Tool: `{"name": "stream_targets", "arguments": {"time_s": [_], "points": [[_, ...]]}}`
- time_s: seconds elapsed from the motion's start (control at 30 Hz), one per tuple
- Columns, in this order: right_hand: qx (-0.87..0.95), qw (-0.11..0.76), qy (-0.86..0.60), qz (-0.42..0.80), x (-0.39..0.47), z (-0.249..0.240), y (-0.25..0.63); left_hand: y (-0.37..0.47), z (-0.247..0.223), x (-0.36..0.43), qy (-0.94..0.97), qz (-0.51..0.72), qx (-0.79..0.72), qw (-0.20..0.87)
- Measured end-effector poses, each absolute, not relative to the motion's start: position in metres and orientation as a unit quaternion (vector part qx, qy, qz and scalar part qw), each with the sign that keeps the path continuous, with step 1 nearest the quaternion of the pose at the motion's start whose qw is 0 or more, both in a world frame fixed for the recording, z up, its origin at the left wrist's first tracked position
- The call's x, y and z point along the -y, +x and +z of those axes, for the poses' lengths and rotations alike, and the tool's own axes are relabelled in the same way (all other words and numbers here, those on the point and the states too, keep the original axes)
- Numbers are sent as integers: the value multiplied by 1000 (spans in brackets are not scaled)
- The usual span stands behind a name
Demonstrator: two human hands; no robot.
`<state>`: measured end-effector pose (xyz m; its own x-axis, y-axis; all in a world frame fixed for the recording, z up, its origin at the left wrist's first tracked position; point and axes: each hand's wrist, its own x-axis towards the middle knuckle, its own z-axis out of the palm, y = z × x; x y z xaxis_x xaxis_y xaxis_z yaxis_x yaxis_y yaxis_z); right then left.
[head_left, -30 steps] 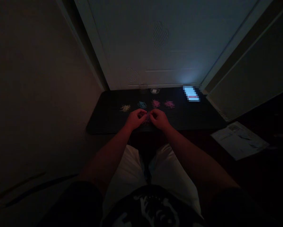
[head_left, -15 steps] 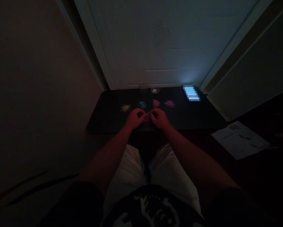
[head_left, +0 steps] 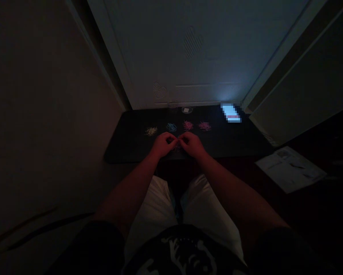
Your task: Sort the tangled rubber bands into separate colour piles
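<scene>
Over a pile of small thin sticks point(head_left: 176, 149) near the front edge of a dark low table point(head_left: 125, 143), both hands meet fingertip to fingertip. My left hand point(head_left: 164, 144) has its fingers pinched together. My right hand point(head_left: 190, 143) is pinched in the same way from the other side. Whatever lies between the fingers is too small and dark to make out. Behind the hands, a row of piles runs across the table: a pale yellow pile point(head_left: 151, 131), a blue pile point(head_left: 171, 127), a pink pile point(head_left: 187, 125) and another pink pile point(head_left: 205, 126).
At the table's back stand a clear container point(head_left: 173, 107) and a round clear lid-like piece point(head_left: 187, 110) with a white square. A lit phone point(head_left: 231, 112) lies at the back right. A white door point(head_left: 171, 68) rises behind; a printed sheet point(head_left: 291, 169) lies to the right.
My hands have drawn closer together, so their fingertips now meet and cover more of the near pile. The piles behind look the same.
</scene>
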<state>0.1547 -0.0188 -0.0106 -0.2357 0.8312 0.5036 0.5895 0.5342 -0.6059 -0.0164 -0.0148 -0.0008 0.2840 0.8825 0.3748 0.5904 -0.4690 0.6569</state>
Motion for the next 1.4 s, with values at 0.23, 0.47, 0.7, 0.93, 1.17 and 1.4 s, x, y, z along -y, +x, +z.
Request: {"name": "stream_targets", "arguments": {"time_s": [0.23, 0.47, 0.7, 0.93, 1.17, 1.4], "points": [[764, 414, -472, 150, 19, -10, 155, -15, 2, 16, 769, 366, -485, 201], [754, 426, -474, 160, 19, -10, 155, -16, 0, 15, 767, 375, -481, 198], [756, 425, -472, 157, 19, -9, 155, -16, 1, 15, 769, 363, -485, 203], [760, 420, -471, 156, 18, -10, 155, -18, -2, 14, 772, 365, -482, 197], [762, 414, -464, 179, 18, -11, 155, -17, -1, 16, 771, 358, -487, 202], [774, 416, -447, 168, 19, -9, 155, -17, -1, 15, 777, 350, -482, 205]]}}
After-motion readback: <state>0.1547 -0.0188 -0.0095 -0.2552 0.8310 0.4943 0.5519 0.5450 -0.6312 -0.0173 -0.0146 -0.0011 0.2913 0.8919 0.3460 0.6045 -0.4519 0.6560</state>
